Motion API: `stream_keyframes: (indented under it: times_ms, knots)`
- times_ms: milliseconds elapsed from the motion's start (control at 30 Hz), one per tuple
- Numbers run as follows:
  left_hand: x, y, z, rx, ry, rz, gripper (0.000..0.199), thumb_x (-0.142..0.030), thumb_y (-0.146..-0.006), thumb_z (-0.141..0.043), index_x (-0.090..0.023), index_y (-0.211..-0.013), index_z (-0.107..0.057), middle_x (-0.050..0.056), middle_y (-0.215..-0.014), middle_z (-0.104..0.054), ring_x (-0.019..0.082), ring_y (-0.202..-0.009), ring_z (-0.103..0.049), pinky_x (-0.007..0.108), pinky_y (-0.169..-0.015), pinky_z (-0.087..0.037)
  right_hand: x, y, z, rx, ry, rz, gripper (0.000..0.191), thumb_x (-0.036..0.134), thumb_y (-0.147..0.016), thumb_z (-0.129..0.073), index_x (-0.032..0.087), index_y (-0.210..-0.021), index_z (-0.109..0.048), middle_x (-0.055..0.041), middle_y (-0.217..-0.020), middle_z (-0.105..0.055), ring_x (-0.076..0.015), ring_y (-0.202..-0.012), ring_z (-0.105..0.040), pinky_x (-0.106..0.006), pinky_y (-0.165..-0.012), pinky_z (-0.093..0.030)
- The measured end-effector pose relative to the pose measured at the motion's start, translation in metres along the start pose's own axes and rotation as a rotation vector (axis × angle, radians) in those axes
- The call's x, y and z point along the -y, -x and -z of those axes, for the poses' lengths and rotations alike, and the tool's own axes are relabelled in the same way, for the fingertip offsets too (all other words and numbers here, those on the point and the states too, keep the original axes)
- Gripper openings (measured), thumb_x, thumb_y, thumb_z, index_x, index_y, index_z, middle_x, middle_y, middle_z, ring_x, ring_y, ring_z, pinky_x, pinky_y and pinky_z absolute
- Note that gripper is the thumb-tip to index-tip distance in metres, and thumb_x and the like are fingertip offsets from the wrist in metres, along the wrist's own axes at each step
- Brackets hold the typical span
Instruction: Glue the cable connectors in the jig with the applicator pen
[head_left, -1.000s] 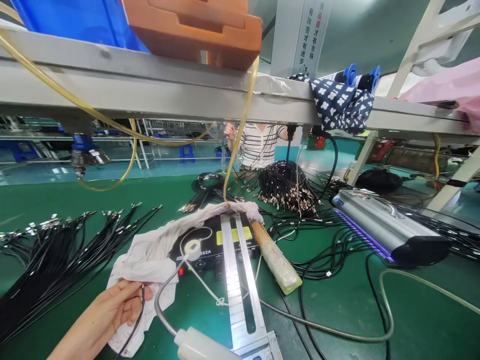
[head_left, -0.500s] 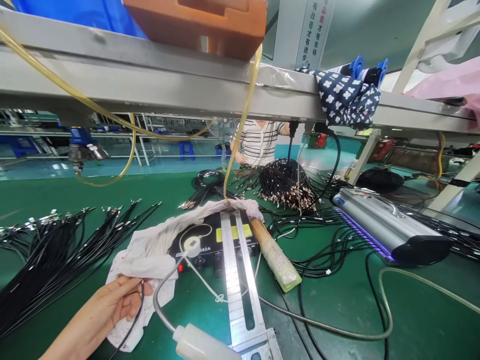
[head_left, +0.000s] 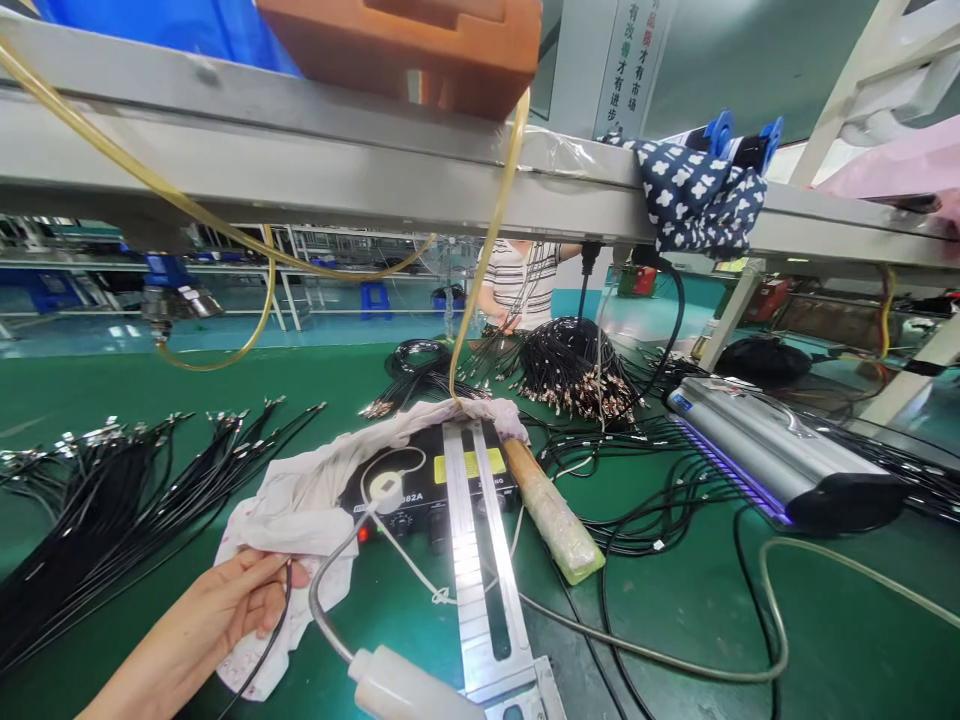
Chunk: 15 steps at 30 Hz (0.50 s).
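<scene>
Leftmost, black cables with shiny ends fan across the green tabletop. At lower left, the left hand pinches one thin black cable between thumb and fingers, against a white cloth. That cloth runs up over the back of a black control box near the centre, its red light on. A white-handled tool lies at bottom centre, beside a slotted metal bracket. Right of that rests a wrapped handle, then, at right, a silver lamp glowing violet. The right hand is out of frame, so its grip cannot be told.
</scene>
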<state>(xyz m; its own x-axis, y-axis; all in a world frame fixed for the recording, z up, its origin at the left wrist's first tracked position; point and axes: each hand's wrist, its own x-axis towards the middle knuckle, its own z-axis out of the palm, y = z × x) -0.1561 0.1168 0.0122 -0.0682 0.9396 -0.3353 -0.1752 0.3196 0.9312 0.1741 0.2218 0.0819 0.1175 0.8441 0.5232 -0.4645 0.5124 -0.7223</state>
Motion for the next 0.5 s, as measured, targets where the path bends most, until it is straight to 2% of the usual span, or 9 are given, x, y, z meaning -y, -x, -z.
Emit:
stream_keyframes:
  times_ms: [100, 300, 433, 500]
  knots:
    - [0.001, -0.001, 0.0, -0.006, -0.004, 0.011, 0.045, -0.047, -0.05, -0.09, -0.014, -0.072, -0.069, 0.006, -0.068, -0.073, 0.006, -0.038, -0.049, 0.016, -0.037, -0.042, 0.0, -0.001, 0.001, 0.013, -0.043, 0.022, 0.091, 0.011, -0.074, 0.03, -0.001, -0.074, -0.06, -0.0011, -0.108, -0.052, -0.0332, -0.126, -0.045, -0.041, -0.079, -0.04]
    - [0.001, -0.002, -0.001, -0.017, -0.019, 0.019, 0.047, -0.052, -0.048, -0.088, -0.015, -0.07, -0.071, 0.003, -0.054, -0.067, 0.007, -0.038, -0.046, 0.017, -0.038, -0.04, 0.003, -0.001, -0.003, 0.028, -0.084, 0.055, 0.087, 0.016, -0.084, 0.022, 0.0, -0.076, -0.063, -0.0014, -0.107, -0.055, -0.033, -0.124, -0.049, -0.039, -0.081, -0.043]
    - [0.001, -0.002, 0.0, -0.002, -0.028, 0.031, 0.046, -0.054, -0.048, -0.089, -0.016, -0.067, -0.072, 0.002, -0.048, -0.063, 0.008, -0.039, -0.045, 0.018, -0.04, -0.04, 0.0, -0.007, -0.008, 0.022, -0.038, 0.046, 0.086, 0.019, -0.089, 0.02, 0.003, -0.077, -0.064, -0.0008, -0.1, -0.058, -0.0296, -0.119, -0.055, -0.038, -0.081, -0.046]
    - [0.001, -0.002, 0.0, 0.0, -0.03, 0.038, 0.045, -0.054, -0.047, -0.089, -0.017, -0.066, -0.073, 0.001, -0.046, -0.061, 0.008, -0.04, -0.044, 0.017, -0.041, -0.039, -0.004, -0.012, -0.009, 0.011, 0.007, 0.03, 0.081, 0.027, -0.098, 0.01, 0.005, -0.081, -0.066, -0.0011, -0.095, -0.06, -0.0275, -0.112, -0.06, -0.036, -0.082, -0.051]
